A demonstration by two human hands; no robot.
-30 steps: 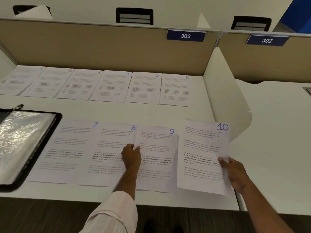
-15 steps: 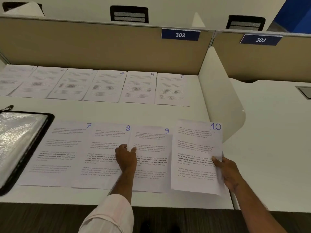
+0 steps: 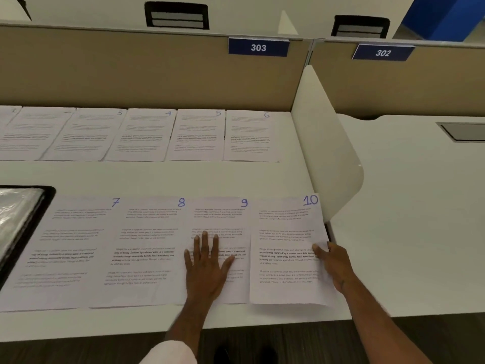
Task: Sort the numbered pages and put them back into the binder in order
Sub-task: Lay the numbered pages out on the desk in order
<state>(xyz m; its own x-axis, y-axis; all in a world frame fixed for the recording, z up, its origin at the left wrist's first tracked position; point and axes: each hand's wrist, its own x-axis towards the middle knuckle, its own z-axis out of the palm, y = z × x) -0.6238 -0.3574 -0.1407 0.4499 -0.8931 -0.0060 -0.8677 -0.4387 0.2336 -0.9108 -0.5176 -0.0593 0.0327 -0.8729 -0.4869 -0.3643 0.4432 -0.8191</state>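
Observation:
Printed pages lie in two rows on the white desk (image 3: 162, 177). The far row ends with pages 3 (image 3: 86, 135), 4 (image 3: 143, 135), 5 (image 3: 198, 135) and 6 (image 3: 250, 135). The near row holds page 7 (image 3: 65, 248), page 8 (image 3: 147, 248), page 9 (image 3: 223, 222) and page 10 (image 3: 286, 248). My left hand (image 3: 206, 266) presses flat on page 9 with straight, spread fingers. My right hand (image 3: 334, 266) pinches the right edge of page 10, which lies almost flat beside page 9. The black binder (image 3: 39, 203) with shiny plastic sleeves lies open at the left edge.
A tan partition (image 3: 147, 72) with a blue "303" label (image 3: 258, 47) closes the back of the desk. A white curved side divider (image 3: 325, 153) stands right of page 10. Beyond it is a neighbouring white desk (image 3: 406, 219) with a grey cable hatch (image 3: 463, 131).
My right hand has lowered page 10 onto the desk beside page 9. My left hand moved from page 9's left edge onto its middle and flattened out.

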